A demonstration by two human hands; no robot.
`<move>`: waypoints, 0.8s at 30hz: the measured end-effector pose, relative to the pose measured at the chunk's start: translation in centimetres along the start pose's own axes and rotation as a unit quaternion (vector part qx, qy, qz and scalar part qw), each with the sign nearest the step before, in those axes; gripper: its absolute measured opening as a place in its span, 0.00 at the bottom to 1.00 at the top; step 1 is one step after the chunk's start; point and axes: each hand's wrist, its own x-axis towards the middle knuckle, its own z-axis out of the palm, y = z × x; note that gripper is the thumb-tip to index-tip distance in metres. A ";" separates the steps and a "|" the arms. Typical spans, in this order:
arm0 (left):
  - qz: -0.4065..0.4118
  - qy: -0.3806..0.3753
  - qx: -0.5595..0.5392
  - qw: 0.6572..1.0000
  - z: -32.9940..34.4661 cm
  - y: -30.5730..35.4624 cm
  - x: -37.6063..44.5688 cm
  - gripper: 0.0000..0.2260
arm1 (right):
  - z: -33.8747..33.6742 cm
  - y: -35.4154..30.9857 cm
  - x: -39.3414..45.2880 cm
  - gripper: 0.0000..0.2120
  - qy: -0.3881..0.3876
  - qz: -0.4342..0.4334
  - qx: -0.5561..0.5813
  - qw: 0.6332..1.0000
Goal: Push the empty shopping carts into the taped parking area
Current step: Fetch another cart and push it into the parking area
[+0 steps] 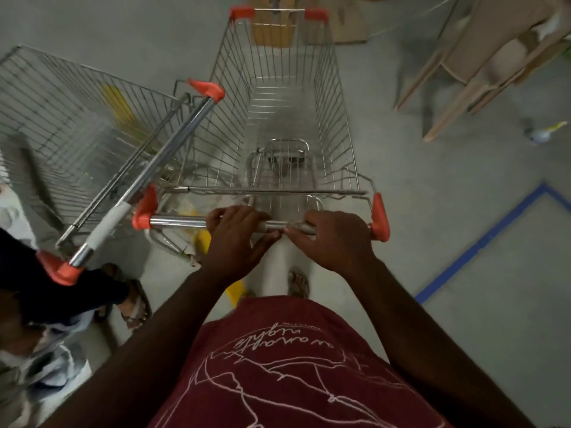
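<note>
Both hands grip the chrome handlebar point(176, 221) of an empty silver wire shopping cart with orange plastic corner caps point(278, 118). The left hand point(236, 239) has its fingers point(216, 216) curled over the top of the bar, the thumb tucked beneath; the right hand point(335, 239) wraps the same bar just beside it, the two thumbs nearly touching at the bar's middle. The cart's basket stretches straight ahead of the fingers, and nothing lies in it.

To the left of the left hand stands a second silver wire cart with an orange-capped handle point(77, 134), angled so that its handle end lies close to the gripped bar. A dark-sleeved arm of another person point(46, 288) reaches in at that side, and a sandalled foot point(136, 304) stands below it.

The pale grey concrete floor point(448, 211) is smooth. To the right of the right hand, a corner of blue tape point(482, 242) marks out a rectangle on it. Yellow markings point(117, 103) show through the left cart's wires and under the bar, possibly tape or paint. Far ahead and to the right stands a light wooden frame piece point(463, 72), and brown cardboard point(349, 26) lies beyond the cart's front.
</note>
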 end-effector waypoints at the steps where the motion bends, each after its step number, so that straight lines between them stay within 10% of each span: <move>1: 0.014 0.002 -0.006 1.000 -0.2 -0.4 0.2 0.17 | 0.1 -0.3 0.1 0.25 0.006 0.006 -0.002 1.000; 24: 0.263 -0.163 -0.028 0.950 -1.4 1.6 -4.4 0.14 | 4.6 -5.9 -16.7 0.28 0.170 0.277 -0.058 0.944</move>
